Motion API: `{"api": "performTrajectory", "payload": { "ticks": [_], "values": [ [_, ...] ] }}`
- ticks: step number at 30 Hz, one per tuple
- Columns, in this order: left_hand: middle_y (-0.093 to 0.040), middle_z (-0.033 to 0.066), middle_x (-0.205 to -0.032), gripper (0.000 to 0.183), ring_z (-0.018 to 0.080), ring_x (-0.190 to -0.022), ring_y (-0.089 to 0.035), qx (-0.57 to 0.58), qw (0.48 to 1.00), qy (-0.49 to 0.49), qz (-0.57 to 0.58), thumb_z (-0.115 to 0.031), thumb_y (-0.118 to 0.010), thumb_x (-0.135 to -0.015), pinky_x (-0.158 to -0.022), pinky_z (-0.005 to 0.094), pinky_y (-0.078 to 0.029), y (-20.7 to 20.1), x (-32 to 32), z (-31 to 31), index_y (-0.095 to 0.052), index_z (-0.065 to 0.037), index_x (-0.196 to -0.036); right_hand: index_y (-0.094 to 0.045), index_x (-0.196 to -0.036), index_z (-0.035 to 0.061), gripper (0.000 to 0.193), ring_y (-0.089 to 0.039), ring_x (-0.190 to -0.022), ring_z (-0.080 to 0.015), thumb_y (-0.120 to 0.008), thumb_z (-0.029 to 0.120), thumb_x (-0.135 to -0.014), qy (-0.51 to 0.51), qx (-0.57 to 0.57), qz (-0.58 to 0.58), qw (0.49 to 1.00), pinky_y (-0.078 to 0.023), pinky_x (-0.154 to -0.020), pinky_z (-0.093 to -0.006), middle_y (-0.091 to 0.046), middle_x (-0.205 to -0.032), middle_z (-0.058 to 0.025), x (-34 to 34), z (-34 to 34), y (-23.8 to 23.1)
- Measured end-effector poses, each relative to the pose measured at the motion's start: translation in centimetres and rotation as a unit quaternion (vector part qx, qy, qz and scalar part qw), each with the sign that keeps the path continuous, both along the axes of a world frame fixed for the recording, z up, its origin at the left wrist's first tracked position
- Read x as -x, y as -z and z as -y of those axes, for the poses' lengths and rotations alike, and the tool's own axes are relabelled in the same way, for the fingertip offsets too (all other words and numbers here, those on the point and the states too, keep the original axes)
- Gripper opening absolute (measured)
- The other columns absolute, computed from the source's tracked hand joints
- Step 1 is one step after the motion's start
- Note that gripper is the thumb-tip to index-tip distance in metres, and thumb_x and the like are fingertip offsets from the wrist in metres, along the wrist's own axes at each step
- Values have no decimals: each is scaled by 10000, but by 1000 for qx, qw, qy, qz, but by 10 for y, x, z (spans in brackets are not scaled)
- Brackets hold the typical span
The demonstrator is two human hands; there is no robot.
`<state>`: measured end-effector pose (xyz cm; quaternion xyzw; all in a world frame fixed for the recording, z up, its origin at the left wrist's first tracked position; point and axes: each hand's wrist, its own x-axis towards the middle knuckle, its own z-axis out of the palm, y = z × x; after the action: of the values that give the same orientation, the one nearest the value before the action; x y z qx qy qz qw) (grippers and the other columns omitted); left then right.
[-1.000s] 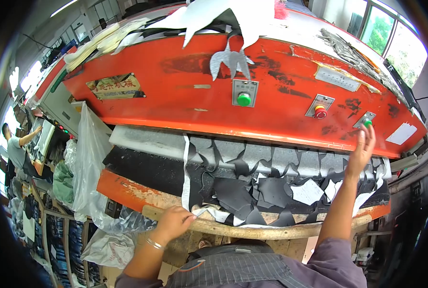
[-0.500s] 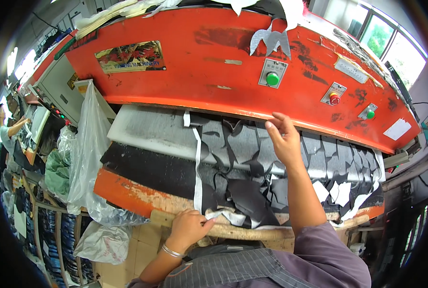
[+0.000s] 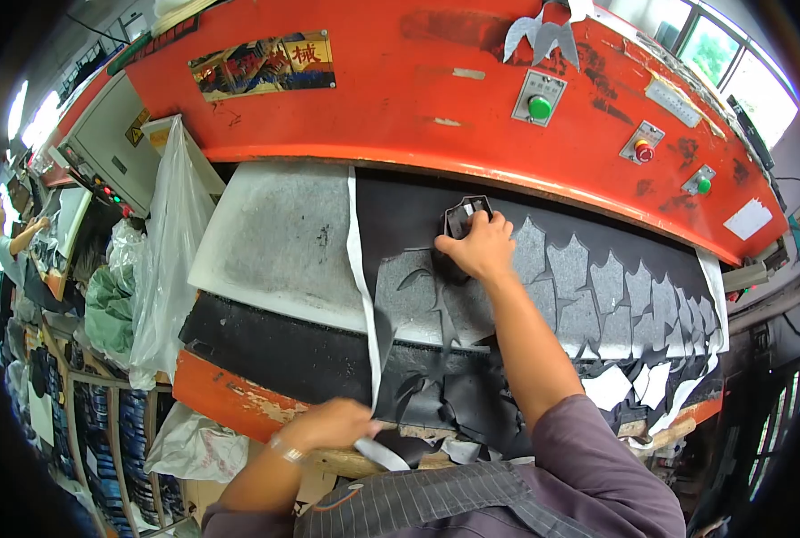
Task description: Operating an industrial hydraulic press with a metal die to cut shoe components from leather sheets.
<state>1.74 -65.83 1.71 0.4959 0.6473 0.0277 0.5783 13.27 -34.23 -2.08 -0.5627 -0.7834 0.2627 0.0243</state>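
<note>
A dark, hollow cutting die [image 3: 468,215] with a metal rim is in my right hand [image 3: 482,244], which is closed around it from above. The die is over a black sheet [image 3: 400,199], just in front of the red machine's lower edge. Pointed cut-out gaps in this sheet bare the grey-white board [image 3: 274,224] beneath. At the near edge, my left hand [image 3: 333,423] is slightly blurred, its fingers closed at the sheet's white edge strip [image 3: 365,287]. Cut black scraps [image 3: 472,403] hang over the front beside it.
The red press beam [image 3: 373,99] spans the far side, with green and red push buttons. Clear plastic bags [image 3: 169,260] hang at the left beside a grey cabinet [image 3: 104,143]. White scraps [image 3: 608,387] are near the right front. Another person [image 3: 16,242] works at far left.
My right hand, previously open and raised, now grips the die farther left. Solid black sheet now lies by the machine, and the cut part has flattened and shifted nearer me.
</note>
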Motion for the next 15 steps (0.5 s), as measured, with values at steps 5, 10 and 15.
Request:
{"api": "performTrajectory", "payload": {
  "ticks": [5,10,15],
  "values": [
    [-545,181,-1155,672,295,-1066,-542,-267,927,-157,-214,-244,-784,-739,-858,393,-469,-50,23,19,-497,25,-1283,-603,-1115,-44,642,-524,-1052,-324,-681,434,-693,4,211,-278,937,-404,-955,-362,-565,-1108,-218,-53,35,-14],
    [-375,204,-1419,908,315,-1278,-428,-241,896,-336,160,-320,-752,-816,-997,418,-431,-8,-12,-67,-205,-10,-1471,-618,-1122,-64,543,-496,-1152,-284,-648,359,-784,-8,363,-396,844,-392,-971,-363,-514,-1254,-220,-80,107,-30],
    [-512,128,-1263,685,183,-1102,-536,-111,789,-450,403,-184,-722,-853,-828,293,-503,11,-35,-75,-330,-33,-1395,-620,-1126,-71,547,-429,-1232,-330,-641,373,-806,-39,405,-382,830,-384,-1012,-412,-411,-1328,-226,-78,127,-46]
  ]
}}
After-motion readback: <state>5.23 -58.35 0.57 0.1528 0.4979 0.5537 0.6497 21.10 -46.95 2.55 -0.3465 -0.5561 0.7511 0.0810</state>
